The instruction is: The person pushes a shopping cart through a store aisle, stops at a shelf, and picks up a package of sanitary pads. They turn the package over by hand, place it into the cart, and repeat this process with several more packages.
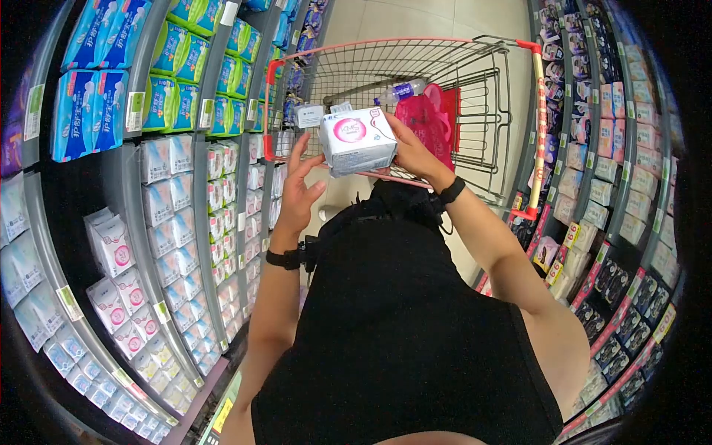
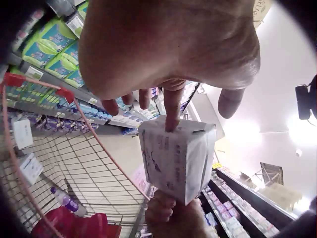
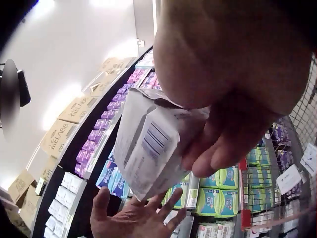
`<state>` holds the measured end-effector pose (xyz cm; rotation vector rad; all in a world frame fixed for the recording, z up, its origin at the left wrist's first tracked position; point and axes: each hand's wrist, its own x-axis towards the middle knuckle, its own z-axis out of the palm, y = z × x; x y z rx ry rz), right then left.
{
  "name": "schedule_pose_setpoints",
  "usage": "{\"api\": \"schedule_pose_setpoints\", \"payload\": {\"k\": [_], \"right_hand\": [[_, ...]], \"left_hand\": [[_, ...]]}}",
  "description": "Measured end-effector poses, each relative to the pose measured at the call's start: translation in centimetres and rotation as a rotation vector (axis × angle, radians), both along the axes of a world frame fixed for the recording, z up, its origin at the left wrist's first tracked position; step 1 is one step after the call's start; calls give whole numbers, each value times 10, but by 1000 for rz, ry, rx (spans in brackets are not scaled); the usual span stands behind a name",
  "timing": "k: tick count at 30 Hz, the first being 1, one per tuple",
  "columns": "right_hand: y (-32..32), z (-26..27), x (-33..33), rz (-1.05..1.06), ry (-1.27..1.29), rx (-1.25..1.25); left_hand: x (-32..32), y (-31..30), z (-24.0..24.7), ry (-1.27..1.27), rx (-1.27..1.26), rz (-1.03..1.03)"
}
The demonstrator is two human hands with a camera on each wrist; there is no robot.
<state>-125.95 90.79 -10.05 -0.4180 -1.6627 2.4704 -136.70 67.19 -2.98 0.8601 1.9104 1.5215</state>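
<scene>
Squarely above the wire shopping cart's near rim [image 1: 348, 172] sits a white plastic-wrapped pack with a pink oval [image 1: 359, 141], pinched by the right hand [image 1: 412, 152]; the left hand [image 1: 300, 190], fingers spread, touches its left side. Right of it lies a red bag [image 1: 424, 122].

White boxy plastic-wrapped package [image 1: 360, 141], pink ring printed on front; wire shopping cart [image 1: 400, 43], red-cornered; translucent bottle [image 1: 401, 91], purple-labelled.
</scene>
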Motion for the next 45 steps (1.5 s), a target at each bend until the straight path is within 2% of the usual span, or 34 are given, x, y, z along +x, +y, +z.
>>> {"api": "schedule_pose_setpoints", "payload": {"k": [5, 7, 10, 11, 14, 15, 18, 22, 25, 27, 30, 31, 32, 34, 35, 36, 38, 40, 41, 42, 45], "right_hand": [[23, -10, 9, 250, -245, -60], [26, 4, 11, 342, -376, -89], [28, -20, 6, 538, -437, 252], [24, -38, 9, 523, -347, 355], [4, -37, 20, 295, -142, 412], [4, -22, 21, 320, -174, 256], [-2, -19, 24, 275, -52, 152], [2, -13, 24, 303, 14, 176], [12, 2, 25, 343, 63, 197], [12, 10, 26, 332, 85, 262], [15, 7, 20, 442, -127, 502], [19, 11, 14, 551, -265, 576], [19, -6, 14, 511, -222, 410], [16, -61, 16, 437, -139, 76], [17, -74, 14, 361, -156, -9], [23, -106, 14, 364, -349, -124], [25, -125, 11, 157, -470, -286], [33, -137, 7, 26, -631, -342], [35, -205, 11, -94, -710, -288], [36, -208, 12, -197, -866, -161], [35, -222, 19, -124, -836, -196]], "left_hand": [[1, 0, -7, -55, -4, -39], [2, -1, -13, -114, 28, -22], [6, 4, -14, -374, 73, 9], [6, 4, -16, -363, 49, 0], [8, 3, -26, -353, -5, 9], [8, 5, -29, -362, -11, 37], [8, 10, -26, -335, -49, 68], [9, 17, -27, -110, -14, 60], [9, 13, -35, -91, -65, 68], [14, 14, -40, -192, -90, 69], [26, 10, -56, -309, -150, 117], [31, 11, -59, -336, -171, 153], [37, 10, -60, -365, -197, 194], [40, 9, -53, -308, -216, 151], [39, 6, -53, -321, -224, 133], [40, 3, -54, -336, -230, 116], [44, -1, -51, -275, -224, 120], [47, -6, -52, -212, -239, 107], [50, -8, -49, -217, -272, 117], [53, -10, -44, -223, -304, 128], [63, -26, -40, -218, -394, 99]]}}
